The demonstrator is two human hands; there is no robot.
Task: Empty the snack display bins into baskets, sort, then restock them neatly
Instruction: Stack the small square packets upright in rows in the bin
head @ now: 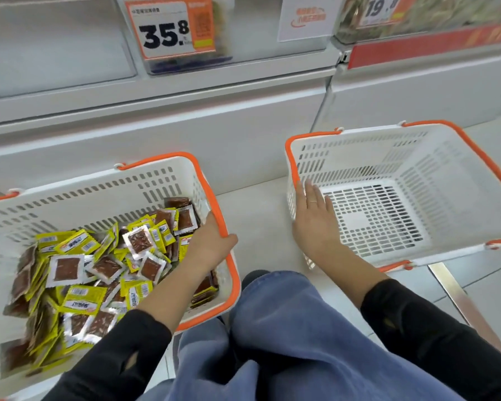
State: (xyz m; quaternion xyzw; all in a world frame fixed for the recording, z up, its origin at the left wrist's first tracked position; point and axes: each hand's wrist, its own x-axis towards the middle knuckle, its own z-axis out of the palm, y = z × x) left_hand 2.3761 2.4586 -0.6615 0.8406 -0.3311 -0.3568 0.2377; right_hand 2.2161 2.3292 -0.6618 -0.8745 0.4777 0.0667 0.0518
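Shop floor, left hand [211, 241] grip on packet-filled basket [226, 227] rim — right hand [315, 224] spread wide, empty basket [292, 166].

Two baskets [168, 180] [359, 151], two hands [211, 241] [315, 224], two price tags [171, 30] [382, 10], countless snack packets [78, 241].

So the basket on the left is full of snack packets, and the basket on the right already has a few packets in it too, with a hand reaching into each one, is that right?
Not quite. In the head view the right basket holds no packets; its slotted bottom is bare. The rest stands: the left basket is full of snack packets, the left hand reaches into it, and the right hand reaches into the right one.
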